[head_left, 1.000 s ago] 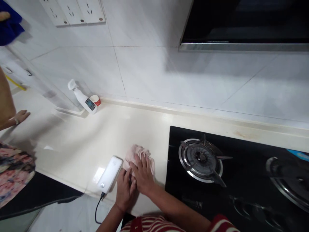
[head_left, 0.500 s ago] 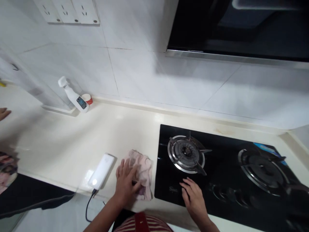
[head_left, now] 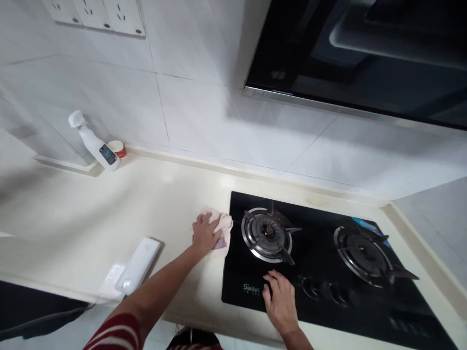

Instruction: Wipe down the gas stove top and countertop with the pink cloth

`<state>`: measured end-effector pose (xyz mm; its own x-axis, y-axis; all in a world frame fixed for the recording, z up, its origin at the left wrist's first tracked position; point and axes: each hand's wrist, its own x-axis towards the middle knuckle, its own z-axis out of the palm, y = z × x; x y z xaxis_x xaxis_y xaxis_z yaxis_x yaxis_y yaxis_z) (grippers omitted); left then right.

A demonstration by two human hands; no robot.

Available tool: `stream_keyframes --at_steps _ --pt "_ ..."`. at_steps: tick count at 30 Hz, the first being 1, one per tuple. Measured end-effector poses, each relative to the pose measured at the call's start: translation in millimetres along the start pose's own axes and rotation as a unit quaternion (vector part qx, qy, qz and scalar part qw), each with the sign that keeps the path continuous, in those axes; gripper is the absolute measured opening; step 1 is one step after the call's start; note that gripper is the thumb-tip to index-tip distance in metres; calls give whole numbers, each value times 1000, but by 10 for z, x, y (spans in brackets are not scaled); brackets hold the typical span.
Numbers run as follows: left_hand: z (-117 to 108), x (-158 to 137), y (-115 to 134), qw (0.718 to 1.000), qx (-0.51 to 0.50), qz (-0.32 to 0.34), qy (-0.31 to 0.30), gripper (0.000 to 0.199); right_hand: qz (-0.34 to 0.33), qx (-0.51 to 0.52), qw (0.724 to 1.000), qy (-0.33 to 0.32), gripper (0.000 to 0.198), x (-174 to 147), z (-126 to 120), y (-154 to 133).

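Observation:
My left hand (head_left: 205,234) presses down on a pale pink cloth (head_left: 223,223), its fingers bent over it. The cloth is crumpled on the cream counter, right beside the left edge of the black glass gas hob (head_left: 251,277). My right hand (head_left: 280,299) rests on the front of the hob, fingers slightly bent and apart, with nothing in them. It is just below the left burner (head_left: 268,231) and left of the control knobs (head_left: 323,290). A second burner (head_left: 363,253) sits at the right of the hob.
A white device (head_left: 140,262) lies on the counter (head_left: 164,199), left of my forearm. By the wall stand a white spray bottle (head_left: 95,146) and a red and white cup (head_left: 117,148). A dark range hood (head_left: 350,58) overhangs the hob. Wall sockets (head_left: 98,12) are at upper left.
My left hand has pushed the cloth away from me along the hob's left edge. My right hand stays on the hob. The view has shifted right, and another person's hand has left it.

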<state>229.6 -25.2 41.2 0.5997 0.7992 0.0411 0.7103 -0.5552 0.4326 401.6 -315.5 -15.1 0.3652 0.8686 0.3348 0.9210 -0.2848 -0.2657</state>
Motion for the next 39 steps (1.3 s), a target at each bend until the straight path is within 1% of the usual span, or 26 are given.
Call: stream_keyframes --at_steps 3,5,7,8,10,12,14,16,18,20,22,23,25,26,28,31,35,37,39 --pt "85 502 271 1000 -11 1 -6 48 22 1 1000 10 21 -7 3 5" --pt "152 704 419 1000 -12 19 -22 50 30 4 999 15 21 -4 0 0" --pt "208 773 517 998 -8 40 -45 55 34 7 999 16 21 2 -5 -9" --pt "225 759 545 997 -5 48 -55 58 37 8 999 16 21 5 -7 -13" --pt "234 643 556 996 0 57 -70 61 43 10 999 14 22 8 -9 -17" --pt "215 406 509 995 5 63 -77 59 47 9 999 14 23 4 -6 -14" --pt "182 45 408 994 9 80 -79 56 47 4 999 17 23 -3 0 -5" --pt "140 -427 265 990 13 116 -73 56 45 -3 999 19 24 -11 7 6" --pt "86 -958 97 986 16 157 -61 59 39 -6 999 21 25 -17 13 16" --pt "12 -1470 -80 983 14 172 -58 65 32 -7 999 23 25 -19 15 23" --pt "-74 -1879 -247 983 24 170 -59 69 28 -7 999 24 25 -19 16 26" --pt "-116 -2027 -317 985 29 163 -55 67 27 -8 999 24 25 -19 16 27" --pt "-181 -2198 -409 989 36 136 -52 65 24 -11 999 28 25 -17 16 28" --pt "-200 -2225 -425 991 35 120 -55 65 23 -14 999 30 25 -17 15 27" --pt "-203 -2189 -393 992 29 95 -71 65 22 -17 999 31 26 -17 13 26" --pt "-136 -1996 -226 990 14 102 -96 67 25 -15 999 25 26 -21 14 25" --pt "9 -1632 11 986 10 136 -98 68 22 -14 999 27 26 -33 17 27" --pt "72 -1402 79 988 10 126 -87 67 21 -15 999 25 26 -38 14 25" --pt "115 -1113 116 992 10 102 -70 68 20 -16 999 21 26 -41 7 20"
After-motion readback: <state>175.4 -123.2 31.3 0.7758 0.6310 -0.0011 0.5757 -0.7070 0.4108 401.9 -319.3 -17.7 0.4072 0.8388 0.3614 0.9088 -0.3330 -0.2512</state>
